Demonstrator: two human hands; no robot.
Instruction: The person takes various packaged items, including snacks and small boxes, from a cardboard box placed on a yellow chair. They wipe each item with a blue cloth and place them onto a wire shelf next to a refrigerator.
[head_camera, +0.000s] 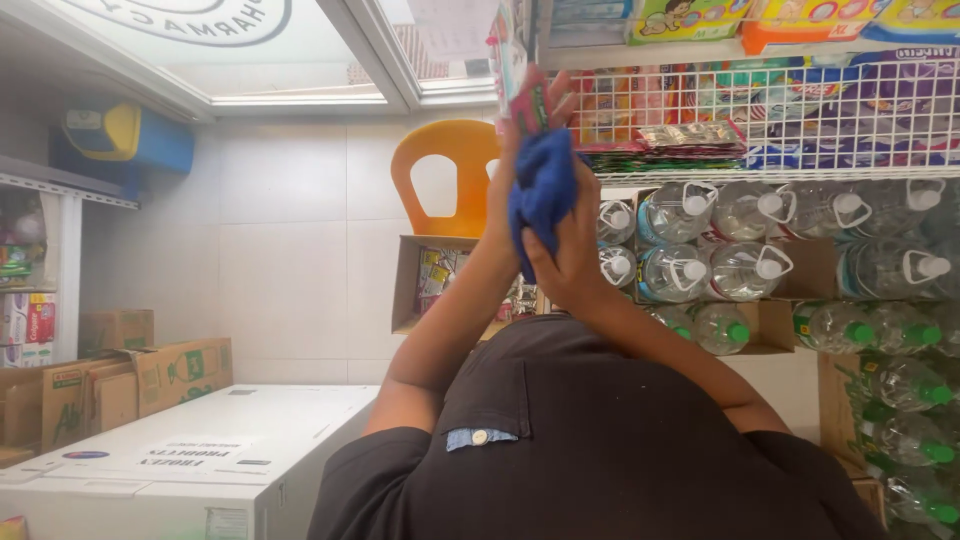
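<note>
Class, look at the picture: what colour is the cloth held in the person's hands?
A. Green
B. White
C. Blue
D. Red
C: the cloth bunched between the right hand and left hand is plainly blue, pressed against a small pink and white packet.

Just right of the raised hands (545, 190), a white wire shelf (800, 175) carries flat foil sachets (690, 135) and stacked colourful packs (850, 110). Below the hands to the right, open cardboard boxes (815, 265) hold large clear water jugs (745, 270) and green-capped bottles (900, 385). Low to their left, a white chest freezer (200, 450) bears paper labels (195, 455); beyond it, brown cartons (150, 375) are stacked.
</note>
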